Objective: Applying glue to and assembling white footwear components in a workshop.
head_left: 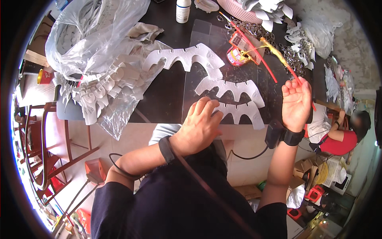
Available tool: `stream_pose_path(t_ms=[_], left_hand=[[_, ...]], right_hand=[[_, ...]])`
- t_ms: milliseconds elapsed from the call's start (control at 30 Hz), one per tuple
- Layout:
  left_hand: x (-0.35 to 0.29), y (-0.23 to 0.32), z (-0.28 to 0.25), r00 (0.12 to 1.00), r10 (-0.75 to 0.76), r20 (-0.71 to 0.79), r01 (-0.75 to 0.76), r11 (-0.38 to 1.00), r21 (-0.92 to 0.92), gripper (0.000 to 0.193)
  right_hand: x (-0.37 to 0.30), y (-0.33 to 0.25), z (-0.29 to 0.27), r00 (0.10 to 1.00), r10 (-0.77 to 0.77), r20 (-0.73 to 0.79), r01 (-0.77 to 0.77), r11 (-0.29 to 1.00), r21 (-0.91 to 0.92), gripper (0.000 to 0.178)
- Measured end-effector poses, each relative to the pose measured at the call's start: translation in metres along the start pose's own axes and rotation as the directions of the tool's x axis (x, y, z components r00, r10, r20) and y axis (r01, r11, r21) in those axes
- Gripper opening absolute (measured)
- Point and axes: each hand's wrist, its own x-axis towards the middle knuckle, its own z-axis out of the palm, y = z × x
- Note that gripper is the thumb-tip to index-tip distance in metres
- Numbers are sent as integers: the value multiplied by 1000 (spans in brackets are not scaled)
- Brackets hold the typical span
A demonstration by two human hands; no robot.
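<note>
White scalloped strips (237,91) lie on the dark surface (167,107) — I have the left hand (201,125) over the nearest strip's (237,108) left end, whether pinching I cannot tell — and the right hand (295,104) grasping a red stick (294,74), yellow-tipped.

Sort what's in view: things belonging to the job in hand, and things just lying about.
Apparently in the job:
yellow-tipped red stick, held in the right hand
white notched strips, the nearest at the left hand
small tin, beyond the strips

Seemingly just lying about:
white bottle
metal rings
plastic bag at upper right
</note>
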Motion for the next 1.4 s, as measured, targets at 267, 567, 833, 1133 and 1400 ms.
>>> stream_pose_path(t_ms=[267,567,833,1133,1400], left_hand=[[-3,0,2,999,-2,43,0,999,54,54],[5,-5,11,998,-38,49,28,981,191,67],[7,-15,8,994,-80,76,71,991,113,67],[40,-68,-9,994,-76,84,41,933,357,58],[32,-40,-2,1000,-9,-25,12,988,152,52]], right_hand=[[-4,-20,-16,988,34,153,-94,911,402,20],[-32,-8,-13,929,364,73,-365,931,-2,21],[-42,6,-14,935,351,47,-342,930,-136,22],[-51,3,-40,931,366,16,-360,922,-140,21],[-65,25,-77,914,405,22,-404,908,107,21]])
